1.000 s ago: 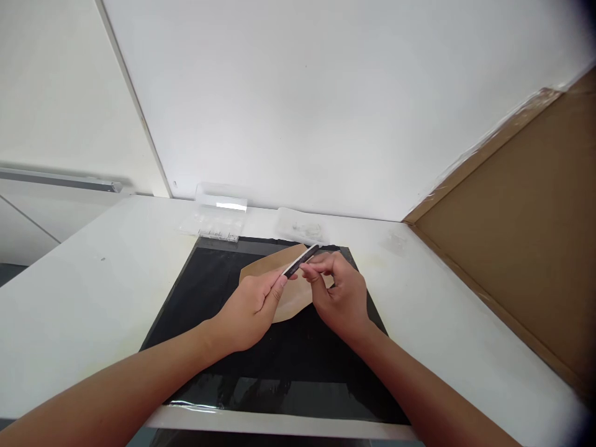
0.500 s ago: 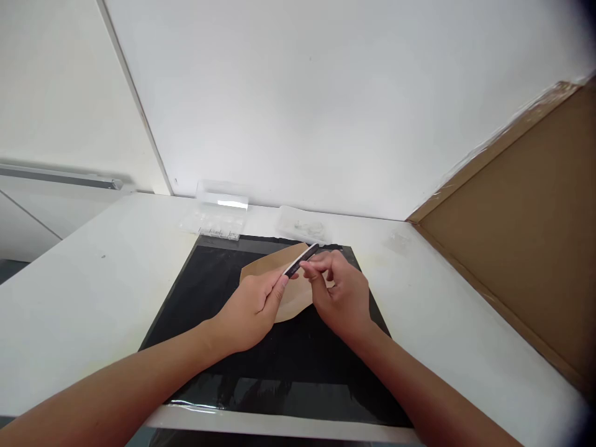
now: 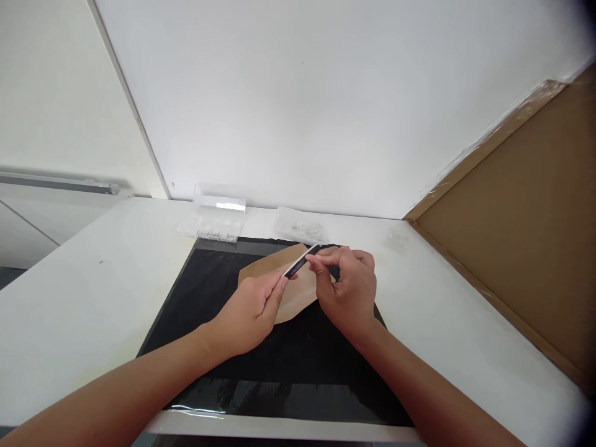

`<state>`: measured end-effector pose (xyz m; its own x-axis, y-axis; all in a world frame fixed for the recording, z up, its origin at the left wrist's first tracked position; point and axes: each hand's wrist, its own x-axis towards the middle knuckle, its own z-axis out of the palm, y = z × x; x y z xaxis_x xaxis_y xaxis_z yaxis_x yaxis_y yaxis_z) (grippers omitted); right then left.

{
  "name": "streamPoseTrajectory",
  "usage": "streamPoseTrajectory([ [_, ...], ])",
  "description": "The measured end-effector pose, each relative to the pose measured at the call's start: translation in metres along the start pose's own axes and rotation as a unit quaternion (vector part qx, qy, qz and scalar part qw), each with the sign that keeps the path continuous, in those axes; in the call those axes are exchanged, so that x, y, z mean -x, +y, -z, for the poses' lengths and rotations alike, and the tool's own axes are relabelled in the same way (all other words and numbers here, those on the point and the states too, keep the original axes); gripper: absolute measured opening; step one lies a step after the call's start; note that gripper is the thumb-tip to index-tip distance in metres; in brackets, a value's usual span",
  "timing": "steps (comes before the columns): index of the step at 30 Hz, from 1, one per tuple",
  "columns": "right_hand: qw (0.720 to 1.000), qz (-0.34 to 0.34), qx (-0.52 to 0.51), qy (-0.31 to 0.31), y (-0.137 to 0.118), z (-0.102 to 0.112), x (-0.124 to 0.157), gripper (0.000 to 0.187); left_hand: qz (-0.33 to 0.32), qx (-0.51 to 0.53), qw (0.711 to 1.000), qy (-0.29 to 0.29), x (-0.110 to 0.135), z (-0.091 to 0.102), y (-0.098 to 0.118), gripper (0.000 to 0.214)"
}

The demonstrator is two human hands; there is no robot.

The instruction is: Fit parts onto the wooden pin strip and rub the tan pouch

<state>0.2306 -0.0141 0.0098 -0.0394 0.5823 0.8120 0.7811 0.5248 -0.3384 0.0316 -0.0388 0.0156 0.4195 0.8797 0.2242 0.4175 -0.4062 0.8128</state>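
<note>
My left hand [image 3: 254, 307] pinches the near end of a thin black and white strip [image 3: 303, 261], perhaps a nail file. My right hand [image 3: 350, 288] is curled with its fingertips against the strip's far end, over the black mat [image 3: 218, 323]. Under both hands lies a brown paper piece [image 3: 293, 292] on the mat. What the right fingers hold, if anything besides the strip, is hidden.
A clear plastic compartment box [image 3: 212, 220] with small parts and a clear bag [image 3: 302, 226] lie at the mat's far edge on the white table [image 3: 84, 292]. A large cardboard sheet [image 3: 521, 236] leans against the wall on the right.
My right hand has shifted slightly right along the strip and curled more tightly. The left hand and strip have stayed nearly still.
</note>
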Motion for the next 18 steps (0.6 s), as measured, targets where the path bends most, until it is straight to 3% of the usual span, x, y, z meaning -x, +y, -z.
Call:
streamPoseTrajectory([
  [4,0.999,0.033,-0.003,-0.013,-0.0034,-0.0017,0.0025,0.02,0.005,-0.004,1.0,0.001,0.0001,0.0006,0.0002,0.048],
  [9,1.0,0.02,0.004,-0.009,-0.003,-0.0031,0.002,0.018,0.0,-0.006,1.0,0.004,-0.0005,-0.0003,0.0003,0.047],
  [15,0.996,0.085,0.016,-0.001,-0.002,-0.0036,0.0005,0.021,-0.027,-0.037,0.999,0.012,-0.0018,0.0006,-0.0017,0.044],
  [18,0.998,0.063,0.019,0.007,0.0006,-0.0039,-0.0011,0.021,-0.018,-0.051,0.998,0.012,-0.0023,0.0013,-0.0026,0.047],
])
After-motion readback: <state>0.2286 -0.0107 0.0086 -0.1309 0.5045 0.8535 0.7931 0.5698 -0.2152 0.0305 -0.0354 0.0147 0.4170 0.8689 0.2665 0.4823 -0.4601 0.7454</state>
